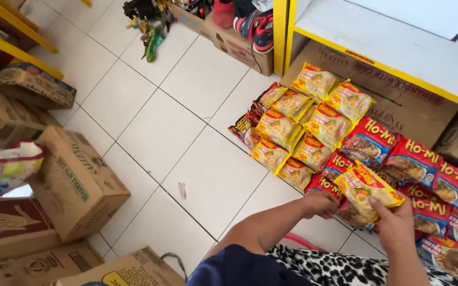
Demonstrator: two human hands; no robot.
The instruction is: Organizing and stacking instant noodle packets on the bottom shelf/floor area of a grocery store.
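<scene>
My left hand (322, 204) and my right hand (396, 222) both grip a yellow noodle packet (366, 191) and hold it just above the floor. Under and around it lie rows of red noodle packets (414, 159) along a cardboard box. To the upper left of my hands, several more yellow noodle packets (306, 124) lie overlapping on the white floor tiles, with a dark red packet (244, 127) at their left end. My left forearm reaches in from the bottom middle, over a dark blue sleeve and black-and-white patterned cloth.
A yellow-framed shelf (377, 47) stands above a large cardboard box (398, 106) at the right. Several cardboard boxes (75, 182) crowd the left side. Shoes (255, 26) in a box and toys (149, 24) sit at the top.
</scene>
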